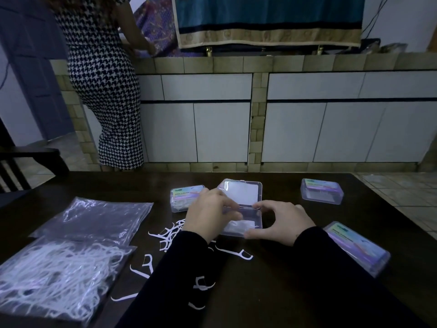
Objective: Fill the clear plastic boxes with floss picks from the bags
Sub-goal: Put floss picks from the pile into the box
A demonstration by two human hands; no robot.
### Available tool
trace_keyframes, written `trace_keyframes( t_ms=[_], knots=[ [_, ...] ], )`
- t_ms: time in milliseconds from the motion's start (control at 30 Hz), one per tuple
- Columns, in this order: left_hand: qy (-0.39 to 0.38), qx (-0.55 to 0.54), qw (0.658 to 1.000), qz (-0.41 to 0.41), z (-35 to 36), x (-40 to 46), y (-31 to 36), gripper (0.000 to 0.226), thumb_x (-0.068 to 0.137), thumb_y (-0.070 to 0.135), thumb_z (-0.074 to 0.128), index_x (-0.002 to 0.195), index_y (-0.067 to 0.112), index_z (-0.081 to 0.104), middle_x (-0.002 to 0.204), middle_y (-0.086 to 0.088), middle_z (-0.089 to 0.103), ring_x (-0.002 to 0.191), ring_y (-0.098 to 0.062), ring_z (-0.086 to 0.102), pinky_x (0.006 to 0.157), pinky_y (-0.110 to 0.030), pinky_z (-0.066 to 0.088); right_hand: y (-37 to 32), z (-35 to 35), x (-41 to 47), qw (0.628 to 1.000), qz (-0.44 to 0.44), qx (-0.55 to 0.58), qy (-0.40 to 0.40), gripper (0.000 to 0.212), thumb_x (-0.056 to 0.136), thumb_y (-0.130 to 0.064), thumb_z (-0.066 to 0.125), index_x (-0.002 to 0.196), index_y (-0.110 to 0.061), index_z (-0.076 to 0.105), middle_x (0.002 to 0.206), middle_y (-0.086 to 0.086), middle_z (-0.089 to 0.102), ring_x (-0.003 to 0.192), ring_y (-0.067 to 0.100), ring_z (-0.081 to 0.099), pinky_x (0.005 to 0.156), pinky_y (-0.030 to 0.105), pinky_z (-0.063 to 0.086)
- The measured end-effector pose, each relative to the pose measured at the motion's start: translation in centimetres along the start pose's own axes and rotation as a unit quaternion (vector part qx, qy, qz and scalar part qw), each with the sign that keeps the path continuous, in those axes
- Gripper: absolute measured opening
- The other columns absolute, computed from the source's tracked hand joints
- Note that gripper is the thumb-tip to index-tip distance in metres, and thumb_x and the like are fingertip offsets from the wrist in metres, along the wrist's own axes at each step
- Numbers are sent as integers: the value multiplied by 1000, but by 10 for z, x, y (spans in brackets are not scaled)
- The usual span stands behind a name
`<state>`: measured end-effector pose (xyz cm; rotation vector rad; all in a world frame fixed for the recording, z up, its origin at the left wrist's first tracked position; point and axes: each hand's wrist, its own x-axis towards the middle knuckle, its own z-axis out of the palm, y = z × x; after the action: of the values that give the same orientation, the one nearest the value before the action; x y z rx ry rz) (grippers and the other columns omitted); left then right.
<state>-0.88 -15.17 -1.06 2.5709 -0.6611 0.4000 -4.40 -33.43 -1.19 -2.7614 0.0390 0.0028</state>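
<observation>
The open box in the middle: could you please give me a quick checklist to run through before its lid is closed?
1. Lid fully open, flat behind open box: ok.
2. Floss picks in box: ok; count: cannot tell.
3. Right hand steadying box: ok.
4. Left hand clear of box: not ok.
5. Loose picks gathered: not ok.
6. Full bag within reach: ok.

White floss picks [169, 234], dark brown table [295, 275]
</observation>
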Motion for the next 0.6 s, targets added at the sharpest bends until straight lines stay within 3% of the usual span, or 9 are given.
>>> trace_keyframes(
  t_ms=[200, 300, 400, 500, 600],
  knots=[
    [56, -42, 998, -8, -2, -3, -9, 16, 91, 35, 59, 100, 31, 72, 99, 11, 63, 95, -7, 51, 84, -28, 49, -7, 6, -7, 997, -2, -71, 41, 89, 69, -80, 57, 144, -38, 33, 146, -8, 41, 131, 15, 38, 108, 41, 30],
    [46, -59, 997, -5, -6, -10, -10, 19, 93, 33, 57, 104, 29, 72, 98, 11, 64, 95, -6, 53, 85, -27, 47, -12, 8, -15, 991, -12, -83, 108, 92, 69, -82, 53, 146, -39, 26, 141, -6, 38, 126, 15, 38, 103, 37, 33],
    [18, -123, 992, -28, -15, -23, -17, 18, 93, 32, 57, 102, 27, 72, 95, 12, 64, 89, -4, 57, 82, -26, 48, -30, 12, -30, 984, -89, -40, 151, 76, 75, -77, 51, 139, -39, 36, 130, -11, 45, 117, 9, 42, 99, 33, 33],
    [-10, -70, 997, -18, -33, -32, -33, 16, 92, 28, 59, 95, 23, 74, 88, 10, 67, 86, -8, 61, 80, -30, 50, -56, 20, -47, 975, -179, -29, 126, 63, 74, -81, 47, 122, -41, 52, 115, -18, 52, 109, 4, 45, 92, 29, 28],
    [-70, 12, 997, -23, -62, -42, -51, 14, 90, 28, 61, 93, 25, 74, 94, 8, 71, 91, -11, 63, 83, -32, 50, -78, 31, -59, 972, -220, -42, 66, 74, 66, -87, 48, 125, -42, 48, 118, -18, 49, 112, 6, 42, 97, 32, 27]
  ],
)
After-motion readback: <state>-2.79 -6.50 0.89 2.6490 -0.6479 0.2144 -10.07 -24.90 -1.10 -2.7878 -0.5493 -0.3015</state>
